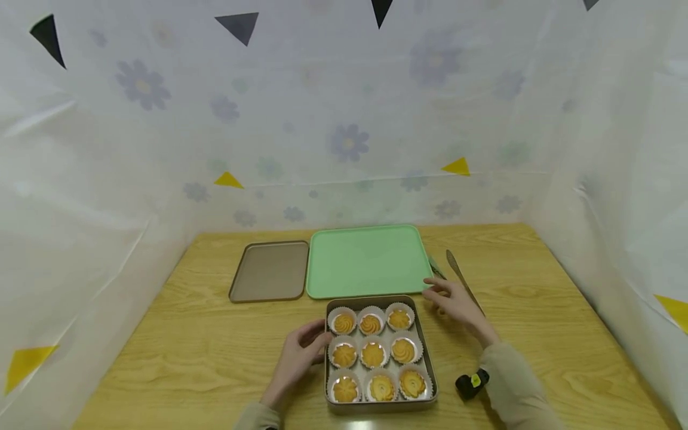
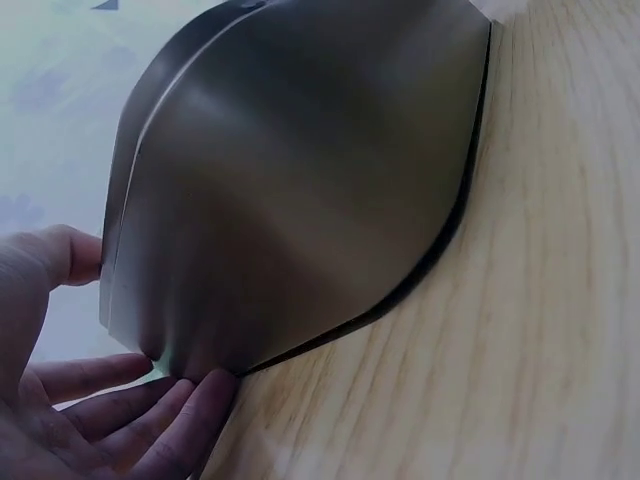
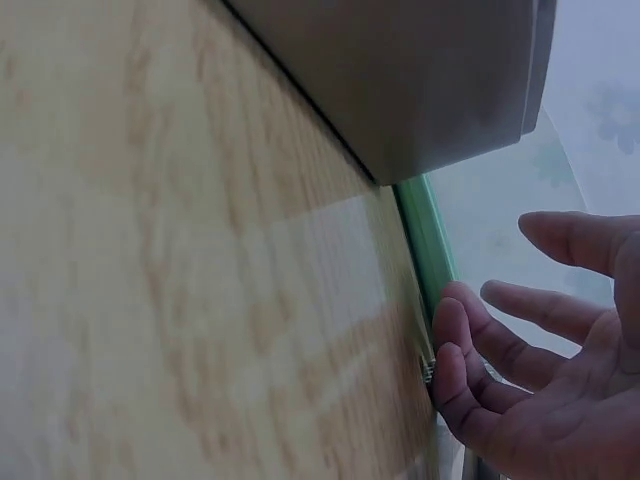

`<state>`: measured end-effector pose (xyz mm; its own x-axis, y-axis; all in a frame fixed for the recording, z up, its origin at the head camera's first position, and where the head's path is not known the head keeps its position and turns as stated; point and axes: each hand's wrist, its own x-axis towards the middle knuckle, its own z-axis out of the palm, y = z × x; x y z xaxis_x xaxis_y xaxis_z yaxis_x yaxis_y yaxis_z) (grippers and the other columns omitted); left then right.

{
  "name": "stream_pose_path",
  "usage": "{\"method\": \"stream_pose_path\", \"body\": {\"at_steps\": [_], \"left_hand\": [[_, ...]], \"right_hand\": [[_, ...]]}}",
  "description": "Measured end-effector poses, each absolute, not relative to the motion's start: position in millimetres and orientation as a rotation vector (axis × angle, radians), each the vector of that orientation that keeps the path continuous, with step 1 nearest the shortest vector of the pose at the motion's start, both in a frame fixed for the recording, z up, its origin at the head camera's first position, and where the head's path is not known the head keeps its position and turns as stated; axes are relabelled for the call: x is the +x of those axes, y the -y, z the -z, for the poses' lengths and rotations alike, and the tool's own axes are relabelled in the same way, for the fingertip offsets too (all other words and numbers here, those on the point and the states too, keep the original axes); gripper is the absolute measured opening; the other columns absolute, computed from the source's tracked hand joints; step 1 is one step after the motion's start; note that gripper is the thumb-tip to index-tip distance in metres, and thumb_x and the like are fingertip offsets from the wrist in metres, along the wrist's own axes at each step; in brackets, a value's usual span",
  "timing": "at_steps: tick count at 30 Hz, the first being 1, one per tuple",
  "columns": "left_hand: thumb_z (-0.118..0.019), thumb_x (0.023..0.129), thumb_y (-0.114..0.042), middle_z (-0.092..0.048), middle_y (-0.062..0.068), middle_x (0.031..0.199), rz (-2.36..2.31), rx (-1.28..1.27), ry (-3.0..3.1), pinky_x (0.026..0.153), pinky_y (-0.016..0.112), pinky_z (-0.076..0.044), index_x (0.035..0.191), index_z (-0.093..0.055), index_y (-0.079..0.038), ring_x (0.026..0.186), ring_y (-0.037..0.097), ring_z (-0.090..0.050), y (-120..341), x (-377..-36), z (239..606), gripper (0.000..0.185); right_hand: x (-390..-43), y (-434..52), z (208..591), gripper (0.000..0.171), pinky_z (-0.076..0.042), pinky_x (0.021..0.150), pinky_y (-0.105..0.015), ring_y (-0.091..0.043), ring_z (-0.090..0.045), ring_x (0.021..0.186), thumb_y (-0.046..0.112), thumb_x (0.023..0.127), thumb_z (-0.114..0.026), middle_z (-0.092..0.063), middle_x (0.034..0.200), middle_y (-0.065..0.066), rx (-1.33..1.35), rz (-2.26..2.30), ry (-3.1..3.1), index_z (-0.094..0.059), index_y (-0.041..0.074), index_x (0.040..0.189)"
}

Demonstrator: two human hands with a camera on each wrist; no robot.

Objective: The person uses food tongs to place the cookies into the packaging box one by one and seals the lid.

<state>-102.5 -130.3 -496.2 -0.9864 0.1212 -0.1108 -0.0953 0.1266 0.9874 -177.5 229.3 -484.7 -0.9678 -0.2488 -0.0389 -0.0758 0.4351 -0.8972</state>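
A square metal baking tin (image 1: 381, 407) stands on the table in front of me. In it, piped cookies (image 1: 372, 355) sit in white paper cups, set out in rows. My left hand (image 1: 302, 353) is at the tin's left side. Its thumb touches the rim, and its fingertips rest low against the outer wall near a corner in the left wrist view. Off the tin's far right corner, my right hand (image 1: 454, 301) hovers with loosely bent, spread fingers and nothing held. The near right edge of a green tray (image 1: 371, 263) lies beside its fingertips.
A flat brown tray (image 1: 272, 272) lies left of the green one. To the right is a long slim metal utensil (image 1: 454, 263), partly hidden by my right hand. White flower-patterned sheeting (image 1: 349, 143) encloses the wooden table (image 1: 215, 358) at the back and sides.
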Motion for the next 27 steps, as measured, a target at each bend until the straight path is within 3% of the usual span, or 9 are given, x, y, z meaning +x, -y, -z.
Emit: {"method": "stream_pose_path", "body": {"at_steps": [4, 7, 15, 21, 27], "left_hand": [[-0.062, 0.099, -0.022, -0.056, 0.03, 0.141, -1.991, -0.021, -2.229, 0.085, 0.037, -0.066, 0.14, -0.052, 0.009, 0.124, 0.036, -0.062, 134.0, -106.8, 493.5, 0.052], [-0.06, 0.1, -0.021, -0.06, 0.029, 0.136, -1.993, -0.089, -2.257, 0.082, 0.036, -0.066, 0.139, -0.053, 0.009, 0.115, 0.033, -0.067, 139.4, -113.6, 490.4, 0.049], [-0.052, 0.102, -0.015, -0.075, 0.023, 0.099, -1.974, -0.338, -2.347, 0.059, 0.026, -0.064, 0.126, -0.06, 0.013, 0.069, 0.014, -0.073, 176.0, -150.3, 483.7, 0.038], [-0.05, 0.102, -0.022, -0.074, 0.008, 0.069, -1.796, -0.438, -2.523, 0.053, 0.022, -0.062, 0.104, -0.069, 0.015, 0.053, 0.008, -0.069, 228.8, -181.3, 486.7, 0.041], [-0.054, 0.098, -0.018, -0.07, 0.0, 0.059, -1.586, -0.457, -2.626, 0.05, 0.021, -0.06, 0.093, -0.072, 0.014, 0.047, 0.005, -0.065, 260.0, -198.8, 488.3, 0.037]], "right_hand": [[-178.1, -230.7, 486.2, 0.053, -0.055, 0.062, -0.027, -0.018, -0.064, 0.083, 0.021, 0.104, -0.055, -0.061, 0.122, -0.031, -0.297, 1.542, -2.526, -0.044, -0.011, 0.144], [-178.0, -231.9, 487.6, 0.052, -0.055, 0.061, -0.026, -0.017, -0.063, 0.081, 0.021, 0.103, -0.056, -0.063, 0.119, -0.029, -0.283, 1.533, -2.542, -0.045, -0.012, 0.143], [-176.2, -233.3, 485.8, 0.051, -0.053, 0.062, -0.025, -0.016, -0.061, 0.079, 0.021, 0.103, -0.057, -0.066, 0.115, -0.027, -0.252, 1.51, -2.577, -0.048, -0.012, 0.141], [-175.0, -232.4, 485.7, 0.05, -0.052, 0.063, -0.024, -0.014, -0.06, 0.078, 0.02, 0.103, -0.057, -0.066, 0.109, -0.026, -0.242, 1.509, -2.581, -0.049, -0.012, 0.14], [-174.2, -232.0, 485.9, 0.05, -0.053, 0.063, -0.025, -0.015, -0.059, 0.079, 0.02, 0.103, -0.057, -0.066, 0.11, -0.026, -0.241, 1.533, -2.559, -0.048, -0.011, 0.141]]}}
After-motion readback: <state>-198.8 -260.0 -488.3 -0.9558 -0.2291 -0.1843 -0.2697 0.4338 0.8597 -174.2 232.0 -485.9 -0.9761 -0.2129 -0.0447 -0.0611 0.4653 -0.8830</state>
